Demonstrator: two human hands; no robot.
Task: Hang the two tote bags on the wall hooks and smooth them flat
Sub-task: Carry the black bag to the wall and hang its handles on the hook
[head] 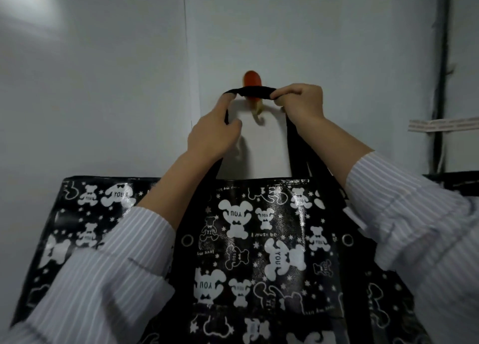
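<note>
A glossy black tote bag [259, 253] printed with white bears hangs in front of me against the white wall. Its black strap [248, 92] is stretched level across an orange wall hook [251, 78], covering the hook's middle. My left hand [215, 134] pinches the strap's left side just below the bend. My right hand [300, 108] is closed on the strap's right end. A second bag with the same print [77, 214] lies flat against the wall at the left, partly behind my left sleeve. Its handles and any hook for it are hidden.
A wall panel seam [187, 58] runs vertically left of the hook. A dark pipe or cable [442, 58] runs down the wall at the right, with a strip of pale tape [443, 124] across it. A dark edge [451, 179] shows at far right.
</note>
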